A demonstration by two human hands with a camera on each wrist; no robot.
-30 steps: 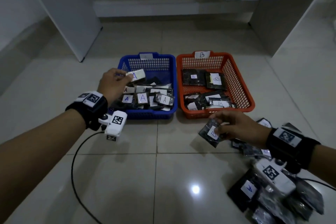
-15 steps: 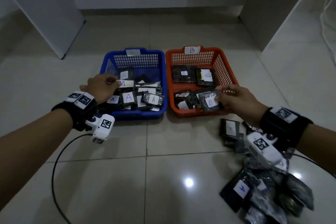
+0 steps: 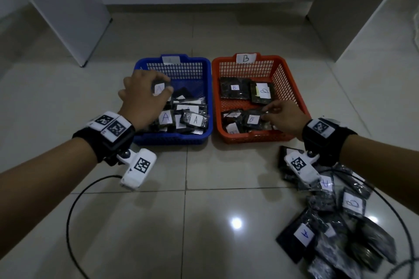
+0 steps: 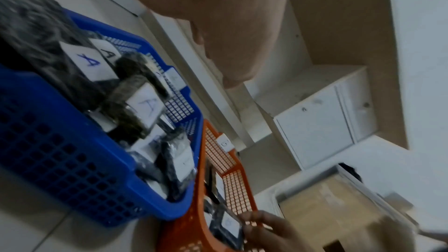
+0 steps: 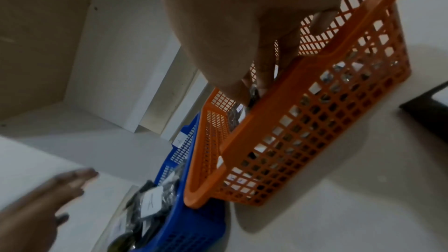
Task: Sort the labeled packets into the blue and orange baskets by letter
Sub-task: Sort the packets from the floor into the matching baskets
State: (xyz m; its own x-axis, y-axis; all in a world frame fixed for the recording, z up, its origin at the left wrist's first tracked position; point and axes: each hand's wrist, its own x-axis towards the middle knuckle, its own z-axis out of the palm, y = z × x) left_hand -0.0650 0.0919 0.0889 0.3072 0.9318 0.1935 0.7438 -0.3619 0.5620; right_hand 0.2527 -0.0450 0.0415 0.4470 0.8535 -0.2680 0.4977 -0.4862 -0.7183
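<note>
The blue basket [image 3: 172, 140] holds several dark packets with A labels. My left hand [image 3: 163, 85] hovers over its back half, fingers spread and holding nothing; the right wrist view shows its fingers [image 5: 72, 177] straight. An A packet [image 3: 159, 88] lies just under it. The orange basket [image 3: 256, 139], tagged B, stands to the right. My right hand [image 3: 266, 113] reaches into its front part and pinches the edge of a B packet [image 3: 251, 119] that rests on the other packets there. The left wrist view shows the same pinch on that B packet [image 4: 229, 224].
A heap of unsorted packets [image 3: 335, 229] lies on the tiled floor at the lower right, with an A packet [image 3: 303, 234] at its near side. A black cable [image 3: 74, 199] loops on the floor at the left. White cabinet panels [image 3: 61, 7] stand behind the baskets.
My right hand carried the B packet from the floor in front up into the orange basket. My left hand let go of its A packet in the blue basket and opened.
</note>
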